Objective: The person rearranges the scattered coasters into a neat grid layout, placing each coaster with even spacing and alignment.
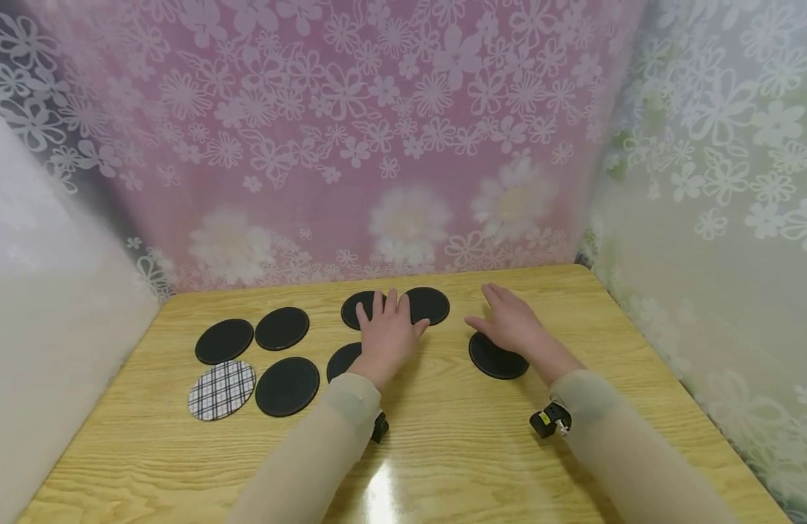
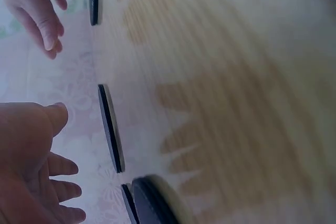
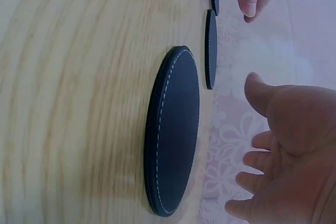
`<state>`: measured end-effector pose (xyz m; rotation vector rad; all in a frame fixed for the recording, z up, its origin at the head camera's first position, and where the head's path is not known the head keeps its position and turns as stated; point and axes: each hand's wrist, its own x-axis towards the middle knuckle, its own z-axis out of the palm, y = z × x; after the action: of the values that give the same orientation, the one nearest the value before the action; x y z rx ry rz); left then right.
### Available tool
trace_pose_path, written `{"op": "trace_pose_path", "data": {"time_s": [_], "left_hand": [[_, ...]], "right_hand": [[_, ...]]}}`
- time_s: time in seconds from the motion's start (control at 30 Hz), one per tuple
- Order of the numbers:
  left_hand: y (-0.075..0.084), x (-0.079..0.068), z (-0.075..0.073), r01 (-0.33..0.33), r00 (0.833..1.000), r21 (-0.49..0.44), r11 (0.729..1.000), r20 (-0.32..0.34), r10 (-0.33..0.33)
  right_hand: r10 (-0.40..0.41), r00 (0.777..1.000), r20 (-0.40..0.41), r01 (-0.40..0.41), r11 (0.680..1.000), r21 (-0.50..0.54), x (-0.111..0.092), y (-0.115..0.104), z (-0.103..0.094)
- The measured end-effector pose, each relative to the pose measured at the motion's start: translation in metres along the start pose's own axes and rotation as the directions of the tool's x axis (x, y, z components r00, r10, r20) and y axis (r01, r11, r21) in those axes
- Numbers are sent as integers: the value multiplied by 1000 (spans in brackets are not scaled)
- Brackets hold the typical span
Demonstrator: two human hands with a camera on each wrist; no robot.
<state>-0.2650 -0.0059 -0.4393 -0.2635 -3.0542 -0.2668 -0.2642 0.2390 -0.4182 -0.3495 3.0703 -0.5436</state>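
over the wooden counter both hands hover palm down, fingers straight and spread, holding nothing. left hand sits above two black coasters at the back; right hand floats just above a lone black coaster.

My left hand covers part of three black coasters — the far one under my fingers, its neighbour at the edge, and the near one behind my wrist. My right hand hides the far rim of another coaster. Whether either palm presses down or hovers, I cannot tell. In the left wrist view the worktop is smeared with blur, and my hand is cut off by the frame's edge. The right wrist view clips my palm too — the coasters beyond show only edge-on.
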Motion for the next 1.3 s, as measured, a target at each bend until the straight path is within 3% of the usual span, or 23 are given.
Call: {"op": "trace_pose_path", "data": {"time_s": [0.2,0.6,0.87,1.07,1.3], "left_hand": [[-6,4,-2,11,1000,22,1000,23,-11],[-10,8,-5,24,998,-38,999,51,-22],[-8,11,2,59,996,-54,997,76,-55],[-10,12,7,94,993,-83,992,78,-88],[-8,18,11,83,994,-71,994,72,-78]], "right_hand": [[42,999,-2,-42,999,-28,10,-7,7],[10,999,49,-8,999,-36,27,-16,17],[18,997,78,-18,1000,4,32,-26,18],[46,995,93,-42,998,-45,38,-30,25],[41,996,77,-33,994,-104,42,-33,29]]}}
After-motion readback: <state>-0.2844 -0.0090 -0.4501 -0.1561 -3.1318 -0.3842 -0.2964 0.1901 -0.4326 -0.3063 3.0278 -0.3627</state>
